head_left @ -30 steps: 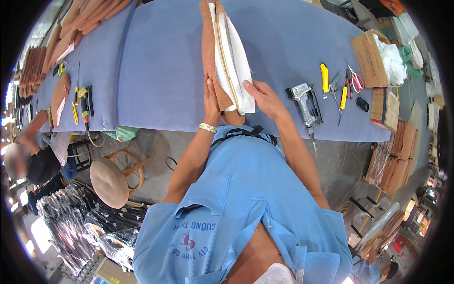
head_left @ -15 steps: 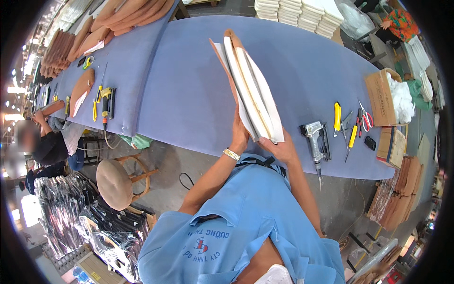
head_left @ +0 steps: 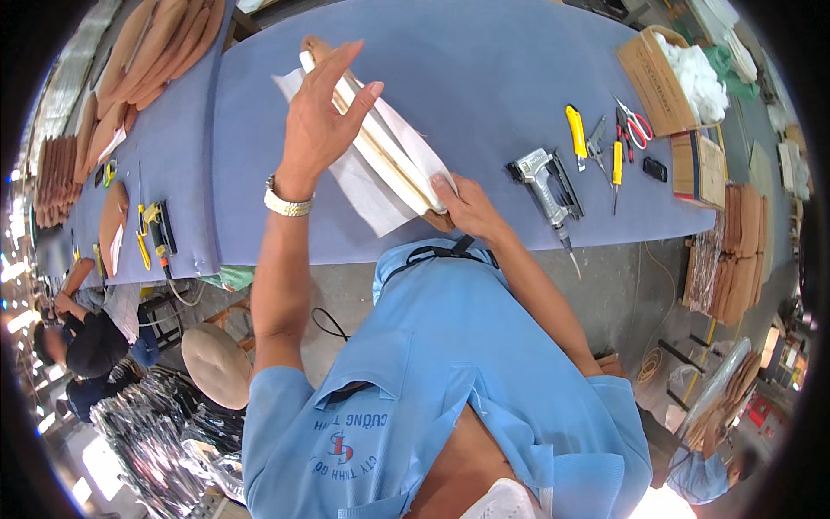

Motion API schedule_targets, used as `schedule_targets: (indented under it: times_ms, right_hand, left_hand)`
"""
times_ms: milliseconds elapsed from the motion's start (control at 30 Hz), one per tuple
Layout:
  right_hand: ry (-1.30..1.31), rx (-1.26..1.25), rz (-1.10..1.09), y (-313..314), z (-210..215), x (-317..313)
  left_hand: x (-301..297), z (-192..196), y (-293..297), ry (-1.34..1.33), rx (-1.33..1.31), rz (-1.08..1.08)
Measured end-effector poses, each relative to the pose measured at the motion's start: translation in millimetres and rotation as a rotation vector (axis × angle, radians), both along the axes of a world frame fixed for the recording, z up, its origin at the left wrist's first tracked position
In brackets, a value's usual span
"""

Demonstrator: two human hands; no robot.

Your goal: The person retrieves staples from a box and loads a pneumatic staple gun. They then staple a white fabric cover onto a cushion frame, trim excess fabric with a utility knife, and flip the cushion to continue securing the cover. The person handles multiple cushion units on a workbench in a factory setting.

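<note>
A padded brown panel (head_left: 380, 149), with a pale edge strip and white cloth flaps, stands tilted on its edge over the blue table. My left hand (head_left: 324, 117) is raised above the panel's far part, its fingers spread and holding nothing. Part of the panel is hidden behind that hand. My right hand (head_left: 471, 209) grips the panel's near end, with the thumb on the white cloth (head_left: 406, 143) and the other fingers mostly out of sight. A silver staple gun (head_left: 543, 183) with a hose lies to the right of my right hand.
On the blue table (head_left: 484, 86) at right lie a yellow utility knife (head_left: 576, 130), pliers (head_left: 596, 141), a yellow screwdriver (head_left: 616, 173) and red-handled scissors (head_left: 638, 131). A cardboard box (head_left: 650, 85) holds white stuffing. Brown padded pieces (head_left: 160, 48) are piled far left. Another person (head_left: 91, 337) works at left.
My left hand has let go of the panel's side and risen over its far part, opening. The panel leans further left, with its white flaps spread wider. My right hand stays at the near end.
</note>
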State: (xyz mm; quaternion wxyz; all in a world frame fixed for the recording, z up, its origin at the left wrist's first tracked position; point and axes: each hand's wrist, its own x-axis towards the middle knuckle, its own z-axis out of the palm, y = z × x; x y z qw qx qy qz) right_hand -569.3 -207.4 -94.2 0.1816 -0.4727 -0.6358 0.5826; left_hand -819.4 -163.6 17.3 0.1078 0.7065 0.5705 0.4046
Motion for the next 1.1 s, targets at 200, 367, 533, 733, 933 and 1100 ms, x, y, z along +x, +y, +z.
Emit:
schedule_targets:
  times_ms: [200, 367, 533, 733, 933, 1100]
  right_hand:
    - [0.435, -0.183, -0.474, -3.5, -43.2, -6.7]
    - [0.578, -0.408, -0.714, -14.4, -13.8, -14.2]
    - [0.477, -0.230, -0.340, -25.5, -24.4, -25.3]
    - [-0.147, 0.104, 0.138, -11.6, 9.3, -27.9]
    - [0.070, 0.225, 0.127, -13.5, 6.6, -8.0]
    - [-0.219, 0.488, 0.396, -12.5, 46.6, 47.1]
  left_hand:
    - [35.2, -43.4, -46.2, -0.250, 0.233, 0.240]
    - [58.4, -125.8, -156.3, -0.731, -0.231, 0.250]
    - [83.6, -117.8, -191.0, -0.367, -0.348, 0.200]
    - [127.9, -129.8, -197.8, -0.447, -0.265, 0.508]
    - [159.9, -147.4, -178.7, -0.407, -0.155, 0.718]
    - [221.5, -104.9, -197.1, -0.744, -0.527, 0.614]
